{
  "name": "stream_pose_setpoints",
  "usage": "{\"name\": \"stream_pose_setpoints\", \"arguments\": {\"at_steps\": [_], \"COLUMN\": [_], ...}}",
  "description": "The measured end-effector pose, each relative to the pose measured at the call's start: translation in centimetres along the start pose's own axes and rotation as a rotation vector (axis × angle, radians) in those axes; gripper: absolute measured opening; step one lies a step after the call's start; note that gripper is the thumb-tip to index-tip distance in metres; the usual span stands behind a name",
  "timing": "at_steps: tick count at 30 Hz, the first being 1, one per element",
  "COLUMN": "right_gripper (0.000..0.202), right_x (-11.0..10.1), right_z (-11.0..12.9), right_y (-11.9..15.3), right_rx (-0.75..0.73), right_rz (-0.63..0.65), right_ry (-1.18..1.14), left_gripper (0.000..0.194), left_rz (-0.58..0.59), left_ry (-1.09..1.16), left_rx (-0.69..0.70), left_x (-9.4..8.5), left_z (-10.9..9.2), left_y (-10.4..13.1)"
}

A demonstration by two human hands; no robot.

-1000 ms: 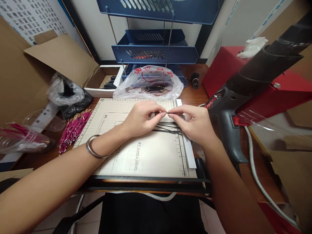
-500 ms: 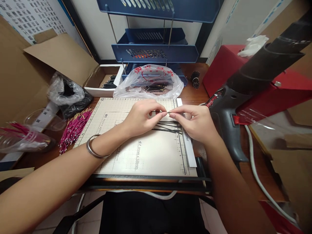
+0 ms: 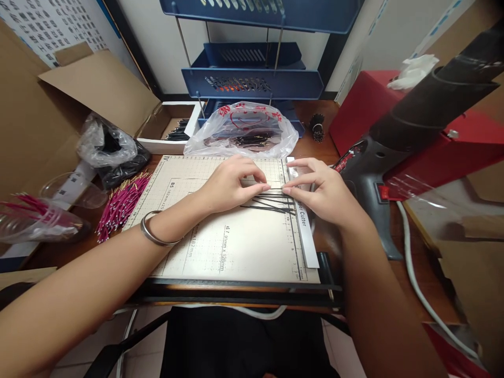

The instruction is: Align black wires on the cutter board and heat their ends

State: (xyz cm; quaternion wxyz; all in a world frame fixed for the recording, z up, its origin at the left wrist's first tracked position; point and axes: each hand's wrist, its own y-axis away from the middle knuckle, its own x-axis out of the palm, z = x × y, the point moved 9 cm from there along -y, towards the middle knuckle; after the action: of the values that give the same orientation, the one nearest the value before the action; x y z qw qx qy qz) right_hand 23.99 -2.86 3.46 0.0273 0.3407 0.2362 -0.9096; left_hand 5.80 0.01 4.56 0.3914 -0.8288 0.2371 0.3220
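Several thin black wires [image 3: 271,208] lie side by side across the gridded board of a paper cutter [image 3: 252,247], near its right edge. My left hand [image 3: 236,184] is low over the board, thumb and forefinger closed around a black wire at the row's far side. My right hand [image 3: 318,191] pinches the same wire near its right end, with its other fingers raised and spread. A short stretch of wire shows between the two hands. The white guard strip [image 3: 305,226] of the cutter runs beneath my right hand.
Behind the board lies a clear plastic bag [image 3: 244,121] with black wires inside. Magenta wires [image 3: 122,207] are heaped at left, near a plastic cup [image 3: 43,220]. A heat gun [image 3: 374,184] and a red box [image 3: 354,110] stand at right; a blue rack [image 3: 252,83] is behind.
My hands have moved slightly apart and down toward the board. The wire between them now lies along the others, and my right hand's upper fingers have spread.
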Motion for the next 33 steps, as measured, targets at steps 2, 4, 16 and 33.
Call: {"name": "stream_pose_setpoints", "arguments": {"at_steps": [2,4,16,33], "right_gripper": [0.008,0.009,0.008,0.01], "right_x": [0.3,0.4,0.7,1.1], "right_z": [-0.7,-1.0,-0.6,-0.2], "right_y": [0.2,0.3,0.4,0.2], "right_rx": [0.038,0.065,0.072,0.105], "right_rz": [0.043,0.063,0.103,0.122], "right_ry": [0.015,0.016,0.046,0.063], "left_gripper": [0.019,0.018,0.019,0.019], "left_rz": [0.015,0.02,0.078,0.21], "left_ry": [-0.013,-0.023,-0.071,-0.077], "left_rx": [-0.002,0.0,0.136,0.209], "left_x": [0.0,-0.1,0.8,2.0], "left_z": [0.1,0.1,-3.0,-4.1], "left_y": [0.0,0.0,0.6,1.0]}}
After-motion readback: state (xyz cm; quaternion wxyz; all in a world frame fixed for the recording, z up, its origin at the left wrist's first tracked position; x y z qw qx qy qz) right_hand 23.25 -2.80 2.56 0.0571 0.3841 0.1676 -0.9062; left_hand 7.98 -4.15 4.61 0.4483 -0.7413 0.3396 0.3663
